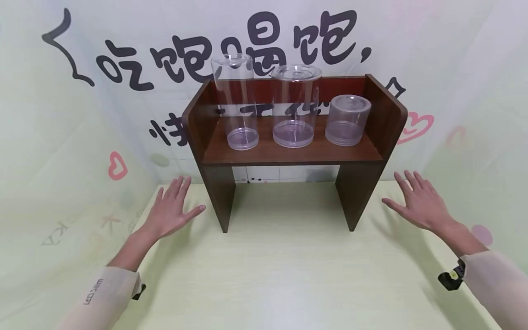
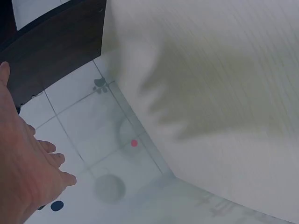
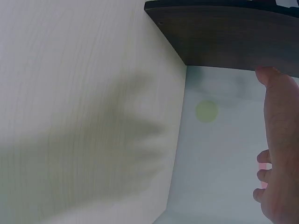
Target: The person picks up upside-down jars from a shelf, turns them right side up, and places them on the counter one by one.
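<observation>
Hands flank the brown shelf (image 1: 288,153) — we see our left hand (image 1: 171,211) and right hand (image 1: 418,204) hovering palm-down over the pale surface (image 1: 284,275), fingers spread and holding nothing. Three clear jars stand apart in a row on the shelf: tall narrow jar (image 1: 237,101), wide jar (image 1: 294,105), short jar (image 1: 348,120) — lids on, upright, within easy reach.

A dark brown wooden shelf (image 1: 288,156) stands in the middle of the frame. A flat left hand (image 1: 171,213) is at lower left, and a flat right hand (image 1: 418,206) at lower right, fingers spread.
</observation>
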The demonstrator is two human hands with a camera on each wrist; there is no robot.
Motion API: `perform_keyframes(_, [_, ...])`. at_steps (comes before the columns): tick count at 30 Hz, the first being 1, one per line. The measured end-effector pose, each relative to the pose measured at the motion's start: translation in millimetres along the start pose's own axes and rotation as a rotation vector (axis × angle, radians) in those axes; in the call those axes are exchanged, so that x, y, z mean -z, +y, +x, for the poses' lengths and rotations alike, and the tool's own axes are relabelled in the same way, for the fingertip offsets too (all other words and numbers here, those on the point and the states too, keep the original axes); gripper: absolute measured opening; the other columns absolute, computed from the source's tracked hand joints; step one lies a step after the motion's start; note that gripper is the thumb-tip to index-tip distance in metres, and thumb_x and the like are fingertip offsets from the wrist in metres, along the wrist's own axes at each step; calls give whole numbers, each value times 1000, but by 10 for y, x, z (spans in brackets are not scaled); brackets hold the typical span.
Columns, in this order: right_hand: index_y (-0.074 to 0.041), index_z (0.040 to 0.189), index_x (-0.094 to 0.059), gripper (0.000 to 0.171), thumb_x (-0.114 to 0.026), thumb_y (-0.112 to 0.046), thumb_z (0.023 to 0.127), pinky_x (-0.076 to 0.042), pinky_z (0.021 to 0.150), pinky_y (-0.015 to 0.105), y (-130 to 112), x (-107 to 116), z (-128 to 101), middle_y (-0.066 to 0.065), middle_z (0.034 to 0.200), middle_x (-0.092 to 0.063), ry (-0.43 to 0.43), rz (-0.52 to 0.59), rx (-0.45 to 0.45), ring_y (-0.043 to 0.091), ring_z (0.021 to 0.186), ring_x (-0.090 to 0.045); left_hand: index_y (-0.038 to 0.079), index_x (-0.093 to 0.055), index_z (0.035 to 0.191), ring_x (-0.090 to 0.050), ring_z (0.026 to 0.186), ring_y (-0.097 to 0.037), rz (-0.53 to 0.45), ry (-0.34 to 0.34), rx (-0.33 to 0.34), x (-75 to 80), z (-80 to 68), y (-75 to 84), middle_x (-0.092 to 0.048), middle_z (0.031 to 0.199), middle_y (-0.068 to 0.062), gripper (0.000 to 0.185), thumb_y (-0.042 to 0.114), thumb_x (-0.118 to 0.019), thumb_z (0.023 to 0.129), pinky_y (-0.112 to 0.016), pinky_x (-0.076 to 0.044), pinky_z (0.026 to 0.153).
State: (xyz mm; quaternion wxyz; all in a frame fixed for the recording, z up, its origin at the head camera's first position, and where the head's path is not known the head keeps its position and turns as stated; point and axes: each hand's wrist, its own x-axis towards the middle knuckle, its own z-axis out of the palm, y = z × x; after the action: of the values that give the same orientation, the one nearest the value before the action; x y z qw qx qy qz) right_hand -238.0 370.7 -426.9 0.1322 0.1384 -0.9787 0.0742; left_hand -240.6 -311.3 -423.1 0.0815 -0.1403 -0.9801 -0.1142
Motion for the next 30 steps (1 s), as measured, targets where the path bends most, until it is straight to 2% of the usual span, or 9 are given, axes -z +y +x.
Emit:
perform_keyframes(11, [7,157,-39,87,-69,-48,97,-29,120,69,-63,146,-36,41,155,-40,61,41,31,59,144,-34,3,-22,168,-21,158,-49,-104,65,-53,-73,-7,178,-21,172,-27,96,55,-65,99,-68,-18,127])
perform_keyframes(18, [5,158,-39,88,-73,-47,95,-37,112,75,-123,257,-58,36,156,-42,93,64,22,56,144,-36,12,-16,171,-22,159,-45,-236,47,28,-90,-33,328,-17,176,-17,98,60,-63,99,-73,-31,120])
perform_keyframes(21, [4,159,-39,89,-74,-46,95,-38,110,76,-144,300,-80,34,156,-42,100,77,19,55,144,-37,14,-15,171,-20,160,-43,-308,47,63,-93,-42,389,-18,176,-16,99,59,-65,99,-73,-30,120])
perform_keyframes(25, [3,160,-38,89,-75,-45,94,-39,108,76,-174,362,-111,32,156,-43,113,93,13,54,143,-37,13,-20,170,-25,158,-43,-417,93,74,-87,-49,461,-26,173,-17,97,53,-71,98,-72,-28,122])
perform_keyframes(30, [3,160,-38,88,-75,-43,94,-43,102,76,-236,444,-148,31,155,-44,142,111,11,53,141,-39,5,-32,165,-39,151,-43,-540,168,59,-90,-47,540,-39,166,-20,90,38,-78,95,-63,-38,121])
